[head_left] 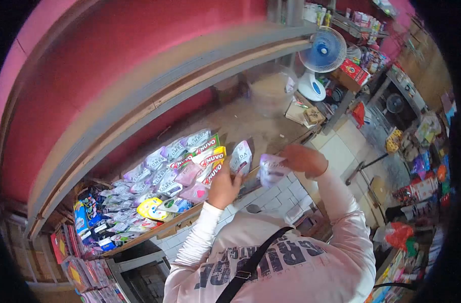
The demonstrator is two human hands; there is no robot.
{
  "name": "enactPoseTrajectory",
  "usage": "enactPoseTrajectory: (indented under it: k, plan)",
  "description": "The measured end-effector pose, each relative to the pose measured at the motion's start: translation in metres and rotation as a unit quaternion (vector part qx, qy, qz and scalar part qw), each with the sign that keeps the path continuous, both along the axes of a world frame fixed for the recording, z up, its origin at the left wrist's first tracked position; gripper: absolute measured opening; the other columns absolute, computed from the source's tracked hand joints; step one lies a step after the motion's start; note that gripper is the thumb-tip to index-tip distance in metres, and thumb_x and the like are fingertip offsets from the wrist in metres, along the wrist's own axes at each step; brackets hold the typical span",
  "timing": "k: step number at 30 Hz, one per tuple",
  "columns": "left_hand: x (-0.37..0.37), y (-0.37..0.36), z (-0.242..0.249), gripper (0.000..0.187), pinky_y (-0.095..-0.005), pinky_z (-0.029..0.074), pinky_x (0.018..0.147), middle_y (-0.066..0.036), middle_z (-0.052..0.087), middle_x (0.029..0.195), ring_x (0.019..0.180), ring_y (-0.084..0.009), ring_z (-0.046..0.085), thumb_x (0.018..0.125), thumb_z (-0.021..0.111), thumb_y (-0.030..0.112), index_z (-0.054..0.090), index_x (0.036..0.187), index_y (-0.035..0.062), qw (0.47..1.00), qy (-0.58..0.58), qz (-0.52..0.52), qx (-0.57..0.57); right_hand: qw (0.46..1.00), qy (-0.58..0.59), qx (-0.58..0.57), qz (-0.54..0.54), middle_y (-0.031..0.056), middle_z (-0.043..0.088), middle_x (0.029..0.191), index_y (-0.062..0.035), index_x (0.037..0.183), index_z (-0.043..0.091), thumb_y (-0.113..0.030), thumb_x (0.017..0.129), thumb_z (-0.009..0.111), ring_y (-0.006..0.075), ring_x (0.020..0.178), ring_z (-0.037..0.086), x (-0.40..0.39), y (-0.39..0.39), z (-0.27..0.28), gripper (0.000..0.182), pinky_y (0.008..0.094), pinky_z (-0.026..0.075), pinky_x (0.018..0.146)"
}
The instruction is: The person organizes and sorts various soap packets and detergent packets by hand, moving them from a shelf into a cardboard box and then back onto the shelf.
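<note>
My right hand (pixel 305 160) pinches a white-and-purple pouch (pixel 272 170) by its right side, in front of the wooden shelf edge. A similar pouch, lettered "UMEDA" (pixel 240 157), is upright over the shelf, with the thumb and fingers of my left hand (pixel 223 187) at its lower left. My left fingers look closed on that pouch; their far side is hidden. Just left of this hand stand green and yellow NUVO packs (pixel 210 157). Rows of more pouches (pixel 162 177) fill the shelf to the left, with a yellow pack (pixel 152 208) near the front edge.
A long shelf board (pixel 190 76) runs above the packs. Farther right are a clear tub (pixel 271 91), a small box (pixel 314 116) and a blue-and-white fan (pixel 323 50). White tiles (pixel 271 194) face the front below the shelf. Assorted goods crowd the right side.
</note>
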State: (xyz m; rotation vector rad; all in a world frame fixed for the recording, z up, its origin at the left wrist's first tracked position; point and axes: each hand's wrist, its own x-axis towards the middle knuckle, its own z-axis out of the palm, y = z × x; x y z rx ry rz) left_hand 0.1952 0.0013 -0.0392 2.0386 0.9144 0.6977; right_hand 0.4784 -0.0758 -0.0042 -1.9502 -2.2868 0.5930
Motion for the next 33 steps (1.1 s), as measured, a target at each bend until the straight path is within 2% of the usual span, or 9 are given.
enactPoseTrajectory:
  k: [3, 6, 7, 10, 11, 14, 20, 24, 33]
  plan:
    - [0.033, 0.008, -0.016, 0.071, -0.0494, 0.051, 0.065, -0.028, 0.064, 0.077, 0.072, -0.0433, 0.065, 0.085, 0.061, 0.008, 0.024, 0.143, -0.0108, 0.996, 0.070, 0.056, 0.015, 0.997, -0.029, 0.043, -0.053, 0.0219, 0.065, 0.097, -0.0006, 0.099, 0.067, -0.014, 0.078, 0.061, 0.0406, 0.094, 0.062, 0.027, 0.031, 0.014, 0.025, 0.0467, 0.050, 0.080]
    - [0.057, 0.018, -0.031, 0.074, -0.0499, 0.051, 0.065, -0.028, 0.065, 0.078, 0.072, -0.0444, 0.065, 0.084, 0.060, 0.007, 0.022, 0.143, -0.0138, 0.981, 0.146, 0.120, 0.033, 0.987, 0.055, 0.152, 0.024, 0.0220, 0.064, 0.102, -0.0017, 0.107, 0.065, -0.022, 0.083, 0.064, 0.0412, 0.096, 0.061, 0.077, 0.075, -0.024, 0.031, 0.0475, 0.048, 0.085]
    - [0.064, 0.018, -0.039, 0.058, -0.0510, 0.051, 0.066, -0.028, 0.065, 0.079, 0.073, -0.0451, 0.064, 0.084, 0.060, 0.006, 0.038, 0.135, -0.0090, 0.980, 0.094, 0.169, 0.052, 0.988, 0.022, 0.147, 0.032, 0.0211, 0.063, 0.098, -0.0021, 0.106, 0.065, -0.021, 0.083, 0.065, 0.0412, 0.093, 0.060, 0.083, 0.092, -0.031, 0.030, 0.0471, 0.048, 0.084]
    - [0.068, 0.030, -0.064, 0.036, -0.0512, 0.051, 0.065, -0.026, 0.065, 0.078, 0.073, -0.0450, 0.064, 0.082, 0.062, 0.006, 0.051, 0.115, -0.0027, 0.980, 0.097, 0.158, 0.070, 0.981, 0.019, 0.179, 0.078, 0.0204, 0.064, 0.094, -0.0014, 0.105, 0.065, -0.021, 0.083, 0.066, 0.0411, 0.091, 0.061, 0.080, 0.128, -0.024, 0.030, 0.0465, 0.048, 0.082]
    - [0.069, 0.027, -0.064, 0.021, -0.0517, 0.051, 0.065, -0.025, 0.065, 0.076, 0.073, -0.0454, 0.064, 0.082, 0.063, 0.007, 0.051, 0.098, 0.0008, 0.979, 0.071, 0.175, 0.082, 0.990, 0.003, 0.130, 0.059, 0.0230, 0.064, 0.098, 0.0018, 0.106, 0.063, -0.023, 0.084, 0.066, 0.0405, 0.096, 0.062, 0.074, 0.144, -0.025, 0.033, 0.0461, 0.049, 0.084]
    - [0.067, 0.024, -0.052, 0.019, -0.0514, 0.050, 0.065, -0.026, 0.064, 0.075, 0.074, -0.0455, 0.063, 0.082, 0.063, 0.006, 0.052, 0.096, 0.0001, 0.976, 0.106, 0.179, 0.062, 0.997, -0.021, 0.046, 0.050, 0.0258, 0.066, 0.094, 0.0042, 0.094, 0.065, -0.021, 0.082, 0.065, 0.0425, 0.091, 0.065, 0.058, 0.186, -0.045, 0.028, 0.0490, 0.051, 0.078]
    - [0.061, 0.027, -0.067, 0.009, -0.0520, 0.047, 0.064, -0.026, 0.062, 0.076, 0.076, -0.0454, 0.062, 0.088, 0.053, 0.004, 0.055, 0.097, 0.0017, 0.985, 0.034, 0.157, 0.067, 0.989, -0.035, -0.056, 0.131, 0.0276, 0.066, 0.102, 0.0062, 0.092, 0.067, -0.025, 0.086, 0.066, 0.0420, 0.100, 0.064, 0.002, 0.209, -0.022, 0.032, 0.0474, 0.049, 0.085]
    - [0.059, 0.030, -0.066, 0.010, -0.0515, 0.047, 0.066, -0.027, 0.062, 0.078, 0.078, -0.0454, 0.062, 0.086, 0.054, 0.003, 0.055, 0.096, 0.0003, 0.989, 0.054, 0.131, 0.049, 0.979, -0.018, -0.045, 0.197, 0.0293, 0.066, 0.094, 0.0086, 0.089, 0.067, -0.018, 0.082, 0.066, 0.0429, 0.091, 0.066, -0.017, 0.222, -0.045, 0.028, 0.0477, 0.051, 0.079]
    - [0.058, 0.033, -0.066, 0.013, -0.0519, 0.048, 0.071, -0.028, 0.062, 0.082, 0.080, -0.0462, 0.061, 0.085, 0.054, 0.003, 0.058, 0.095, -0.0034, 0.988, 0.031, 0.131, 0.074, 0.987, -0.055, -0.042, 0.144, 0.0295, 0.066, 0.098, 0.0083, 0.092, 0.069, -0.004, 0.076, 0.059, 0.0398, 0.093, 0.068, -0.031, 0.206, -0.060, 0.023, 0.0461, 0.053, 0.080]
